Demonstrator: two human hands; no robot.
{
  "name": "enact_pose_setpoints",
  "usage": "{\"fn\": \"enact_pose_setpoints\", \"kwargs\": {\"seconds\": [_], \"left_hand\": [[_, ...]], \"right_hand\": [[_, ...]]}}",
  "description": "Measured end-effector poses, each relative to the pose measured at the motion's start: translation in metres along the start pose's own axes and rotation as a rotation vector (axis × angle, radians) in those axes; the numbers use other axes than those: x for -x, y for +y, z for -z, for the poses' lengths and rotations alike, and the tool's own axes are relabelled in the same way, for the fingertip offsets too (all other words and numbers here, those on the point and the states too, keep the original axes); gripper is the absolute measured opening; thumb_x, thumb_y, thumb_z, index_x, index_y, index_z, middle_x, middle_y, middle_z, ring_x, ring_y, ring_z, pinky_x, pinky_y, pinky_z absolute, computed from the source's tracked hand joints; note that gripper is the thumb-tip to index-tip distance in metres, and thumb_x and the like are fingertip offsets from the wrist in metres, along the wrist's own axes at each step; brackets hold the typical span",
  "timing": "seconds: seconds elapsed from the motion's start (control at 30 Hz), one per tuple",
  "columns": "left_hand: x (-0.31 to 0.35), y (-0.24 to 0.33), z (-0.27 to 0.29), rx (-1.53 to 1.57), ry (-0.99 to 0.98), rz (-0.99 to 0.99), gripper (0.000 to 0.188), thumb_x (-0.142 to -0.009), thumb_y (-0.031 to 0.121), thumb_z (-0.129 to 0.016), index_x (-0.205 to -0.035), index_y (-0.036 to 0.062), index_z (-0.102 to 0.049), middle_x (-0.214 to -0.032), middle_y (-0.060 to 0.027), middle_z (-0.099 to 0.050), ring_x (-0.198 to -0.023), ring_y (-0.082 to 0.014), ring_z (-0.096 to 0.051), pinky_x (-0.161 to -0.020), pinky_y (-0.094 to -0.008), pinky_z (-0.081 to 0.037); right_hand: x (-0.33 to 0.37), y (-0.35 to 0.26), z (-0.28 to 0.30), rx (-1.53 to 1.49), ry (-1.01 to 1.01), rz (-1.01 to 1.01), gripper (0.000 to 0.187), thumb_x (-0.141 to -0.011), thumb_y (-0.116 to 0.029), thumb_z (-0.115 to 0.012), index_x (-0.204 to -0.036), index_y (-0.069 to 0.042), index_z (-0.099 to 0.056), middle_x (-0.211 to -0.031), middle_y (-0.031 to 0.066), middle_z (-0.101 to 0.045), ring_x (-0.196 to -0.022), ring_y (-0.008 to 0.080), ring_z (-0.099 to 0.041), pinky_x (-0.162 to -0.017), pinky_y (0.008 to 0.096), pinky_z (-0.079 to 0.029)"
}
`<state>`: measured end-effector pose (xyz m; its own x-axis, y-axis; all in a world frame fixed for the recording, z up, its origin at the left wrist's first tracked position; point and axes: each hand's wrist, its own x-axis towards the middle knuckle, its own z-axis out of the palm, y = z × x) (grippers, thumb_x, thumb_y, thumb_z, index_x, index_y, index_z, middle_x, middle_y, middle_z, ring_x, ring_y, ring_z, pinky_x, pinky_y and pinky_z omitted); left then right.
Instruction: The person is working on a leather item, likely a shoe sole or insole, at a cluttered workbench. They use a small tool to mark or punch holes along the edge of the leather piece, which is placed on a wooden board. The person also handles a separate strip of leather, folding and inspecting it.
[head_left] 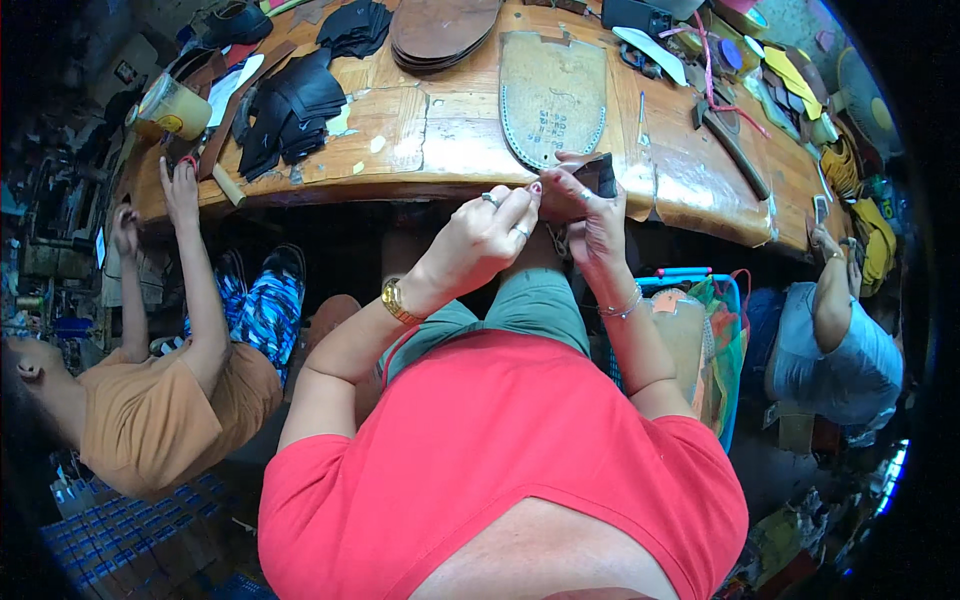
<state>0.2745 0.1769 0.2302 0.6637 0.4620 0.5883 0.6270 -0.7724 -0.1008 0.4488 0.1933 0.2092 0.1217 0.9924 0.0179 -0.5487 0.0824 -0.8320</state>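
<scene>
At the table's front edge my left hand is closed in a pinch. Whatever its fingertips grip is too small to make out. Right beside it, my right hand is closed on a leather piece, dark on its outer end and brown toward my left fingertips. Just beyond both hands lies a tan rounded panel with a row of holes along its curved edge. My fingers partly hide the leather piece.
On the wooden table lie black leather pieces, stacked brown leather panels and a hammer. One person sits at left, another at right. A blue-framed basket stands by my right knee.
</scene>
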Motion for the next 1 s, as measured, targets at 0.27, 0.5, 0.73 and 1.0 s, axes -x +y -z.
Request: {"fn": "enact_pose_setpoints", "kwargs": {"seconds": [0.27, 0.5, 0.73, 1.0], "left_hand": [[0.000, -0.015, -0.014, 0.309, 0.125, 0.087, 0.034, -0.080, 0.003, -0.060, -0.114, 0.0000, -0.062, -0.083, -0.0086, -0.058, -0.067, -0.0192, -0.059, -0.056, -0.0299, -0.049], [0.002, -0.024, -0.002, 1.381, -0.013, 0.752, 0.019, -0.091, 0.013, -0.061, -0.105, 0.0016, -0.068, -0.084, -0.0010, -0.065, -0.071, -0.0047, -0.055, -0.063, -0.0192, -0.044], [-0.003, -0.030, -0.015, 1.635, -0.044, 0.829, 0.015, -0.089, 0.012, -0.065, -0.097, -0.0014, -0.068, -0.087, -0.0018, -0.067, -0.077, -0.0053, -0.059, -0.071, -0.0206, -0.048], [-0.006, -0.031, -0.014, 1.576, -0.061, 0.712, 0.012, -0.087, 0.006, -0.066, -0.093, -0.0039, -0.069, -0.084, -0.0036, -0.068, -0.075, -0.0060, -0.060, -0.068, -0.0214, -0.049]], "right_hand": [[-0.008, 0.006, 0.002, 0.018, 0.065, 0.013, 0.035, -0.070, 0.013, -0.071, -0.102, 0.000, -0.064, -0.094, 0.0093, -0.068, -0.083, 0.0179, -0.066, -0.077, 0.0318, -0.055], [-0.017, -0.002, 0.003, 0.026, 0.067, -0.016, 0.038, -0.067, 0.012, -0.073, -0.103, 0.001, -0.064, -0.095, 0.0085, -0.067, -0.085, 0.0173, -0.064, -0.080, 0.0319, -0.053], [-0.011, -0.004, -0.009, 0.044, 0.013, 0.031, 0.040, -0.067, 0.010, -0.074, -0.105, 0.001, -0.064, -0.098, 0.0089, -0.067, -0.088, 0.0165, -0.064, -0.081, 0.0304, -0.052], [-0.005, -0.006, -0.009, 0.069, -0.010, 0.020, 0.041, -0.069, 0.010, -0.074, -0.108, 0.001, -0.063, -0.097, 0.0075, -0.066, -0.087, 0.0150, -0.063, -0.080, 0.0291, -0.052]]}}
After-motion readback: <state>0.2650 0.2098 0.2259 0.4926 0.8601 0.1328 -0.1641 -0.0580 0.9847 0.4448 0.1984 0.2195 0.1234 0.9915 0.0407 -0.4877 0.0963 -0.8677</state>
